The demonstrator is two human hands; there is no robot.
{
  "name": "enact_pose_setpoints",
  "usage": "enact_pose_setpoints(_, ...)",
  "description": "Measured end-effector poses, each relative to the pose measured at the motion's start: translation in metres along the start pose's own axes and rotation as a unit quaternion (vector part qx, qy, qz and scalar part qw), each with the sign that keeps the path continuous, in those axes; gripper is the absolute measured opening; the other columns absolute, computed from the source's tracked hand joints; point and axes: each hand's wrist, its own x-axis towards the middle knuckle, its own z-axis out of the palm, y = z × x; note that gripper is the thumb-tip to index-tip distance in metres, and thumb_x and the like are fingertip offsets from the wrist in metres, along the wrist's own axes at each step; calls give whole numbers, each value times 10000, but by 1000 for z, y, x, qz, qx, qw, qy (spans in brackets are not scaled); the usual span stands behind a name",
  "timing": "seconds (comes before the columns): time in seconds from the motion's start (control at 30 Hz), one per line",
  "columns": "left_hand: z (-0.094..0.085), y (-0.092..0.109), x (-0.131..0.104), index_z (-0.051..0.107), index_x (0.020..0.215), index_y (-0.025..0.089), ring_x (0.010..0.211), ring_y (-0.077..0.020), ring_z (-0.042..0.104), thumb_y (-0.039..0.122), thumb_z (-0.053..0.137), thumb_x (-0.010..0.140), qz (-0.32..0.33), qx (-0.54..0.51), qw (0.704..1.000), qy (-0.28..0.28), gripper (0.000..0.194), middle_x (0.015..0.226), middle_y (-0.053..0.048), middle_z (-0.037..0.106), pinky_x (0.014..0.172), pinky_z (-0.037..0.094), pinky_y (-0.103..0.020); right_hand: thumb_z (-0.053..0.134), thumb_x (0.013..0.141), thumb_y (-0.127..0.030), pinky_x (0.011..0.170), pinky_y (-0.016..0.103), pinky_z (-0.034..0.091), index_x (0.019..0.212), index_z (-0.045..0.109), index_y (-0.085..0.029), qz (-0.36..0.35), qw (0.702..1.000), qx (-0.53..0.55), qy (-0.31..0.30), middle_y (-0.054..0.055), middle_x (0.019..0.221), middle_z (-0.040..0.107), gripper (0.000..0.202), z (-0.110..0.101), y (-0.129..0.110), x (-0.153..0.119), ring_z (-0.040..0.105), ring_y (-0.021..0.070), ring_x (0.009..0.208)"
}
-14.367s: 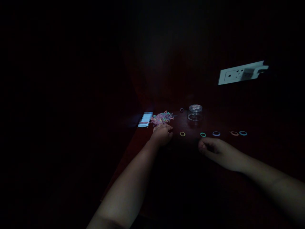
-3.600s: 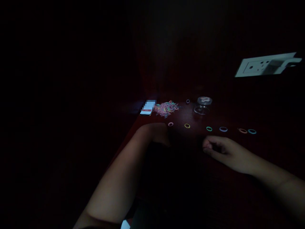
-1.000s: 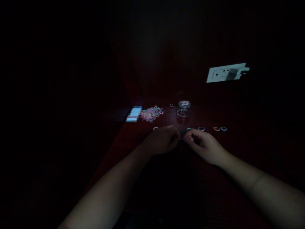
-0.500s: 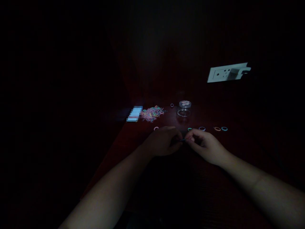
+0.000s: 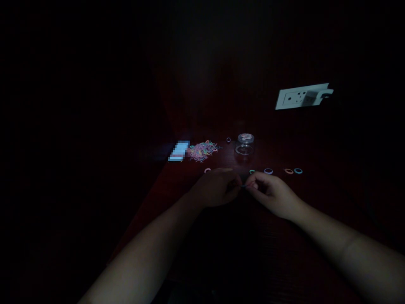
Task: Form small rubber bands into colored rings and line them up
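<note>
The left hand (image 5: 218,188) and the right hand (image 5: 272,194) meet low over the dark reddish tabletop (image 5: 171,181), each pinching one side of a thin bluish band (image 5: 243,185) that spans the small gap between their fingertips. Its exact shape is hard to make out in the dim light.

By its look it is a rubbery hair elastic — next to weightless, soft and stretchy, likely to spring away if one side slips. The best hold is at two opposite sides, with the pads of thumb and forefinger; a hard pull could snap so thin a loop.

Just beyond the hands lie a pink loop (image 5: 207,169), a green loop (image 5: 252,170), a lavender loop (image 5: 268,169), an orange loop (image 5: 289,173) and a teal loop (image 5: 298,173), the last two close together. Farther back, a tangled heap of pastel elastics (image 5: 202,151) sits beside a lit smartphone (image 5: 179,151). A clear lidded jar (image 5: 244,148) stands upright to the right of the heap — smooth, rigid, best gripped around its wall — with a small violet loop (image 5: 227,139) nearby.
</note>
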Motion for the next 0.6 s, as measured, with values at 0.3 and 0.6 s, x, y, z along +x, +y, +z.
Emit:
enact_pose_setpoints(0.3, -1, 2, 0, 622, 936, 197, 825, -152, 596, 236, 571, 851, 6, -11, 1000, 2, 106, 881, -12, 646, 748, 443, -299, 559, 867, -267, 557, 259, 392, 810, 579, -189, 7, 1000, 5, -13, -23, 677, 490, 99, 0, 2, 1, 451, 125, 614)
enact_pose_setpoints(0.6, 2, 2, 0, 618, 924, 195, 866, -171, 613, 230, 559, 853, 6, -18, 1000, -10, 98, 899, -13, 676, 790, 439, -317, 553, 873, -261, 558, 258, 390, 810, 575, -193, 7, 1000, 4, -22, -24, 680, 484, 95, 2, 2, 1, 450, 125, 615)
